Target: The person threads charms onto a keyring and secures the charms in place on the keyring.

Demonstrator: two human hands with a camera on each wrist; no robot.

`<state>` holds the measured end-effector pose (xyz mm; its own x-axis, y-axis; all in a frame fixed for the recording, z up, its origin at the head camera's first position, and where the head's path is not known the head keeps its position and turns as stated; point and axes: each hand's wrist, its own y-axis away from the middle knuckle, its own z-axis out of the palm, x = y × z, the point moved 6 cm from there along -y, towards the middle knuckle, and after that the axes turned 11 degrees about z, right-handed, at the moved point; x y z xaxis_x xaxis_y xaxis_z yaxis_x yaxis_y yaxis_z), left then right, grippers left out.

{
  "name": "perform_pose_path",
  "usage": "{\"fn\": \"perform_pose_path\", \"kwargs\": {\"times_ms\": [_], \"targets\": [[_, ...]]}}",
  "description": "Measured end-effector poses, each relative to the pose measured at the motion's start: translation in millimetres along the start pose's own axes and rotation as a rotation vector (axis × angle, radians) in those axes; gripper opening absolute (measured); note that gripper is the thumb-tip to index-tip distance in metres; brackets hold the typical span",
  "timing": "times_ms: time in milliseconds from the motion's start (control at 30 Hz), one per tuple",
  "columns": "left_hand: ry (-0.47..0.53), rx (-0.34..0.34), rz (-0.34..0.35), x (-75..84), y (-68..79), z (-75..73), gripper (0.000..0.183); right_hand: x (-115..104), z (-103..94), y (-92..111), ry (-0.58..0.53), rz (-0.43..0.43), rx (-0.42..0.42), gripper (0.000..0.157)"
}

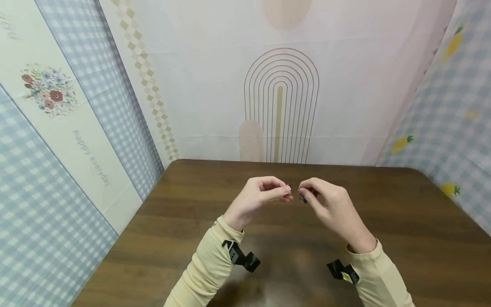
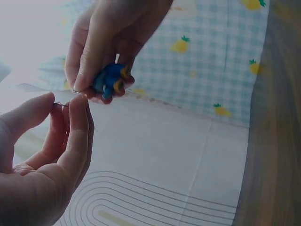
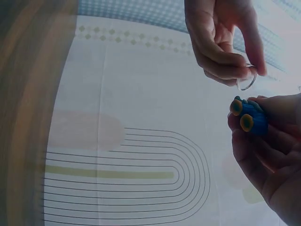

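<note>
Over the table, my left hand [image 1: 262, 196] pinches a thin metal ring [image 3: 241, 89] between thumb and fingertips. In the left wrist view the ring shows edge-on as a thin dark line. My right hand [image 1: 333, 204], just across from it, holds a small blue figurine [image 3: 254, 118] with orange-rimmed round ends. A tiny shiny bit [image 2: 76, 92] shows at the right thumb tip in the left wrist view. The two hands' fingertips are close together, with a narrow gap between them in the head view. Part of the figurine is hidden by the right fingers.
The brown wooden table [image 1: 184, 238] spreads under both hands. Behind it hangs a pale cloth [image 1: 199, 85] printed with arches. Blue checked cloths border the left [image 1: 38, 204] and right [image 1: 445, 140]. Each sleeve carries a black wrist mount [image 1: 239, 256].
</note>
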<state>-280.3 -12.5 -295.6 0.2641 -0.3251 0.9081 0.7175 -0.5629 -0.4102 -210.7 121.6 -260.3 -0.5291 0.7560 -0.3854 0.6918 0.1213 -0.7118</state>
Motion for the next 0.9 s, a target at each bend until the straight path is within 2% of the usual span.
{"fn": "perform_pose_path", "kwargs": {"times_ms": [233, 300, 433, 567, 733, 900], "targets": [[0.146, 0.006, 0.036, 2.6, -1.7, 0.2, 0.009, 1.6, 2.5, -0.8, -0.020, -0.035, 0.028, 0.015], [0.148, 0.015, 0.031, 3.0, -2.6, -0.1, 0.006, 0.2, 1.8, -0.6, -0.033, -0.058, 0.042, 0.016], [0.140, 0.050, -0.002, 1.8, -4.5, -1.5, 0.013, -4.0, -0.3, -0.6, -0.071, -0.101, 0.073, 0.018], [0.170, 0.090, -0.015, 1.5, -5.2, -2.1, 0.020, -7.5, -1.3, -0.9, -0.112, -0.099, 0.096, 0.019], [0.200, 0.091, 0.019, 2.9, -5.7, 0.4, 0.024, -9.1, 2.7, -0.3, -0.154, -0.061, 0.125, 0.017], [0.125, 0.097, 0.066, 6.5, -4.3, 0.4, 0.014, -10.7, 6.3, 0.5, -0.168, -0.014, 0.166, 0.006]]}}
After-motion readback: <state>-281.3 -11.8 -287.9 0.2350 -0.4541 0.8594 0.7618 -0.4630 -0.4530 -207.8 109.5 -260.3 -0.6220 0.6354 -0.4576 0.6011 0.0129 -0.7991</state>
